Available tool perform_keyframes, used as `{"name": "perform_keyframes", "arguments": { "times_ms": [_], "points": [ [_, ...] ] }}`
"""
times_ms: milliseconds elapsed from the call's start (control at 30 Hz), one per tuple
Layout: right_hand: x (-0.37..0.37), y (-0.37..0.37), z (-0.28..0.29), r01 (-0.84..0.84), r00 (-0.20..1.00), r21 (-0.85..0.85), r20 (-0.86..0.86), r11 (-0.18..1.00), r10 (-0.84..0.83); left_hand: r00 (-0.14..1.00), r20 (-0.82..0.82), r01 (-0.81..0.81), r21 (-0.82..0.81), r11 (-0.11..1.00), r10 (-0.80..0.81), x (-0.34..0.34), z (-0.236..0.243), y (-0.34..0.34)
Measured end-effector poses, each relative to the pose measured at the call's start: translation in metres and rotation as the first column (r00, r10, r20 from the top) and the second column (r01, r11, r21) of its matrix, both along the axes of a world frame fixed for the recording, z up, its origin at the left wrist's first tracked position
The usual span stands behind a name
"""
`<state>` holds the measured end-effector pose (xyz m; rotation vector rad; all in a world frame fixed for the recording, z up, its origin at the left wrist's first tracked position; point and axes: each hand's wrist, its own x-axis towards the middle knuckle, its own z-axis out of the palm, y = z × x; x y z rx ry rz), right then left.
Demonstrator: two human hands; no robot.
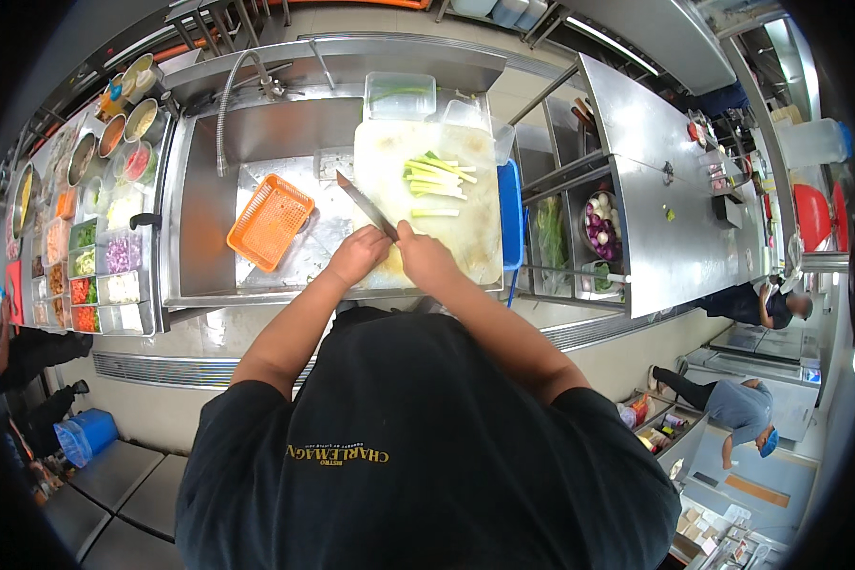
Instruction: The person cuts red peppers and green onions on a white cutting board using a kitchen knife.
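Observation:
My right hand (424,257) is closed round the handle of a knife (364,204), whose blade points to the far left, past the edge of the cutting board (383,160). Close against it, my left hand (360,255) has its fingers curled together by the handle end of the blade; what they grip, if anything, is hidden. Cut green-and-white stalks, which look like leek or spring onion (436,177), lie in a loose pile on the board. One pale stalk piece (435,213) lies apart, nearer to me.
The board spans the right part of a steel sink (199,199). An orange basket (270,222) sits in the basin, and a clear container (400,96) stands behind the board. A blue bin (511,215) is at the right. Tubs of chopped vegetables (122,255) stand left; other people (743,409) are nearby.

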<state>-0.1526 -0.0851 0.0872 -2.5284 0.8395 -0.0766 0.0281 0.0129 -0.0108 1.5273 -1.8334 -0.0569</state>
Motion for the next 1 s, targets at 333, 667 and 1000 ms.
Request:
{"name": "perform_keyframes", "arguments": {
  "times_ms": [333, 667, 1000],
  "points": [
    [-0.028, 0.0, 0.025, -0.095, 0.993, -0.167, -0.083, 0.981, 0.082, 0.996, -0.086, -0.026, 0.087, 0.996, 0.034, -0.006, -0.006, 0.001],
    [-0.087, 0.009, 0.054, -0.086, 0.961, -0.328, 0.222, 0.941, 0.165, 0.161, -0.888, -0.119, 0.416, 0.901, 0.431, -0.001, 0.029, 0.013],
    [-0.101, -0.002, 0.039, 0.296, 0.801, 0.515, 0.325, 0.805, -0.502, -0.323, -0.777, 0.489, 0.352, 0.798, 0.54, -0.005, 0.043, -0.021]
  ]
}}
